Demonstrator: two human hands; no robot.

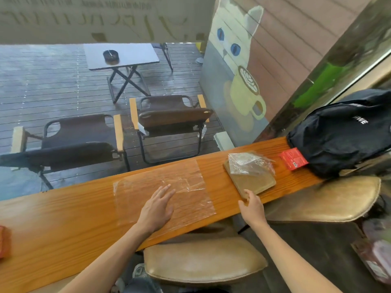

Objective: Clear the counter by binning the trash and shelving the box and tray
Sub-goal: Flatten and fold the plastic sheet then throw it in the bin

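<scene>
A large clear plastic sheet (184, 182) lies flat on the wooden counter (63, 218). My left hand (157, 206) rests on it, fingers straight. To the right a brown tray (254, 182) lies on the counter with a crumpled clear plastic bag (245, 162) on its far half. My right hand (252, 205) touches the tray's near corner, fingers loosely bent; whether they grip it is unclear. A small red box (293, 158) lies further right beside a black backpack (342, 132).
Two tan padded stools (203, 261) (330, 199) stand under the counter's near edge. A reddish object (4, 240) sits at the counter's far left. A window runs behind the counter, with folding chairs and a small table outside. Packaged items (376, 256) lie low at the right.
</scene>
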